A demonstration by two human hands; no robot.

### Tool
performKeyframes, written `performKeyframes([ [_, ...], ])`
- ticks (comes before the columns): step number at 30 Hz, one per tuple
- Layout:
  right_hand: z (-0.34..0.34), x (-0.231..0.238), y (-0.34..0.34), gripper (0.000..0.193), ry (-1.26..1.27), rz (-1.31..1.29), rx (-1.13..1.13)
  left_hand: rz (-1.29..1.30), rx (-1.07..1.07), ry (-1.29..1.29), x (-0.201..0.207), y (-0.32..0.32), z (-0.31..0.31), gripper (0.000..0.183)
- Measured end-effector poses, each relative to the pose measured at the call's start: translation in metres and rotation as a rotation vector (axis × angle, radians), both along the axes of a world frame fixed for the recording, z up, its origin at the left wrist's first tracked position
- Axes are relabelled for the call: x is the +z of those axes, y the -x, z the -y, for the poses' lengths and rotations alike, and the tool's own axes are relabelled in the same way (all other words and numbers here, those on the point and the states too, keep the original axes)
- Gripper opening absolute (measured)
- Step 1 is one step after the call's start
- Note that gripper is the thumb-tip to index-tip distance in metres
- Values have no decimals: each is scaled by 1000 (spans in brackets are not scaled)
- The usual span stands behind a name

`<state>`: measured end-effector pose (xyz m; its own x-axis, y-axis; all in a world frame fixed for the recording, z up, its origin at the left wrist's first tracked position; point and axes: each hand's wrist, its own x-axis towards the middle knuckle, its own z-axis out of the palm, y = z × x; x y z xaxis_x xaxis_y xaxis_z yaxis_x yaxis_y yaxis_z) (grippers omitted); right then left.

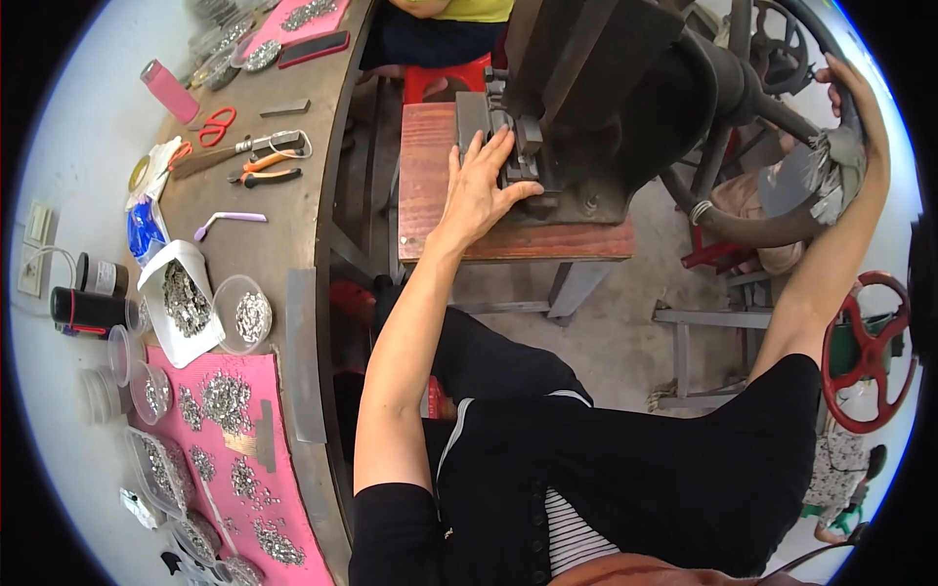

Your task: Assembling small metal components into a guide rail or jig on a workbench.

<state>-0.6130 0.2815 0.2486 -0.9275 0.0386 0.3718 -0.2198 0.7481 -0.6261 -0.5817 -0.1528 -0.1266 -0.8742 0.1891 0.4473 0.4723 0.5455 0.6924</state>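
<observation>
A dark metal hand press (611,107) stands on a reddish wooden stand (427,181) ahead of me. My left hand (477,186) lies on the metal die block (529,137) at the foot of the press, its fingers stretched out and the thumb apart. Whatever lies beneath the palm is hidden. Over at the far right, my right hand (852,96) is wrapped round the rim of the press's large handwheel (782,223). A grey rag (838,166) is tied on that rim just below the hand.
Along the left runs a workbench (264,186) with pliers (266,174), red scissors (217,127) and a brush (210,156). Small silvery metal parts (227,400) lie on a pink mat (288,479). Another person in yellow (474,10) sits beyond the stand. A red handwheel (868,352) is at right.
</observation>
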Motion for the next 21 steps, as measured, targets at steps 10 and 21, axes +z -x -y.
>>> performKeyframes([
  [10, 58, -175, -108, 21, 270, -562, -215, 42, -3, -4, 2, 0, 6, 92],
  [21, 20, -17, -29, 75, -19, -324, -7, -45, 68, -692, -6, 59, 19, 50],
])
